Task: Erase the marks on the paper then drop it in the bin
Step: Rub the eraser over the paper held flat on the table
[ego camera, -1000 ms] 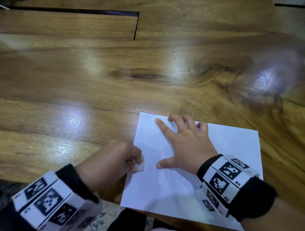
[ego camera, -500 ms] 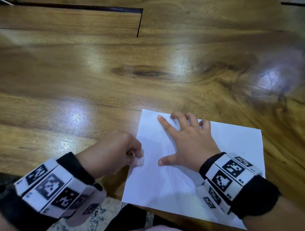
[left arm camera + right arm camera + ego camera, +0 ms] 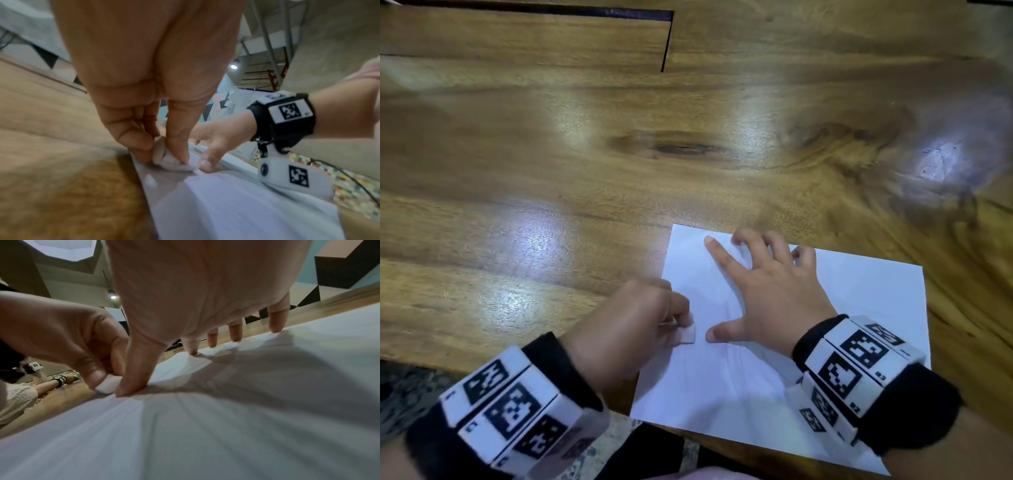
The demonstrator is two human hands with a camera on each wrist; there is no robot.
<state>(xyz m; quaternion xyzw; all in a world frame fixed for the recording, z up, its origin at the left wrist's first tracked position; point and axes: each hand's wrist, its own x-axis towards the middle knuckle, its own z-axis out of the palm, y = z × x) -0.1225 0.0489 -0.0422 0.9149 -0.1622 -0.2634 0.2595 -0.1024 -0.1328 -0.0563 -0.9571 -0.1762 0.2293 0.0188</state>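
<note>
White paper (image 3: 842, 308) lies flat on the wooden surface (image 3: 551, 171), at its near edge, with the near corner overhanging slightly. Left hand (image 3: 630, 329) is curled into a pinch on a small white eraser (image 3: 687, 334); thumb and fingertips clamp it, and the eraser's lower face touches the sheet close to the paper's left edge. Left wrist view confirms this: the eraser (image 3: 176, 162) sits against the paper (image 3: 236, 207) between thumb and forefinger of the left hand (image 3: 148, 97). Right hand (image 3: 767, 294) is spread, holding nothing, fingers splayed and pressing down on the sheet; thumb tip sits just beside the eraser, apart from it by a narrow gap in the head view. Right wrist view: fingertips (image 3: 275, 326) of the right hand (image 3: 205, 288) are planted near the far edge of the paper (image 3: 226, 426), thumb down next to the eraser (image 3: 108, 385). Faint lines fan across the sheet; whether these are pencil marks or creases cannot be told. Both wrists carry black bands with white marker blocks (image 3: 859, 363). No bin is in view.
</note>
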